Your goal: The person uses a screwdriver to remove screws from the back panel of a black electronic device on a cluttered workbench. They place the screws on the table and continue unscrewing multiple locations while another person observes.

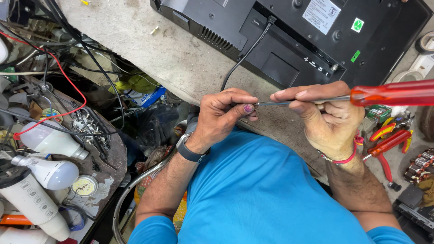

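Nearest the camera is the person's blue shirt [257, 194], filling the lower middle of the view, with both forearms rising out of it toward the table [181, 58].

The right hand [327, 115] is closed around the metal shaft of a screwdriver [361, 96], its grip tight just ahead of the clear red handle, which runs off the right edge. A red thread bracelet [344, 159] circles that wrist. The left hand [221, 113] is pinched shut at the tip of the screwdriver shaft, thumb and fingers meeting there (whatever small piece sits between them is too small to make out). A dark wristwatch [187, 151] sits on the left wrist. Both hands are held above the table's near edge.

On the table beyond the hands lies a black monitor [289, 36], back side up, with a black cable [246, 54] plugged into it and trailing toward the left hand.

To the right, red-handled pliers [389, 144] lie on the table just beside the right wrist.

To the left, below table level, a cluttered shelf holds white bulbs [49, 142] lying on their sides, a small round tin [84, 185] and tangled red and black wires [58, 68].
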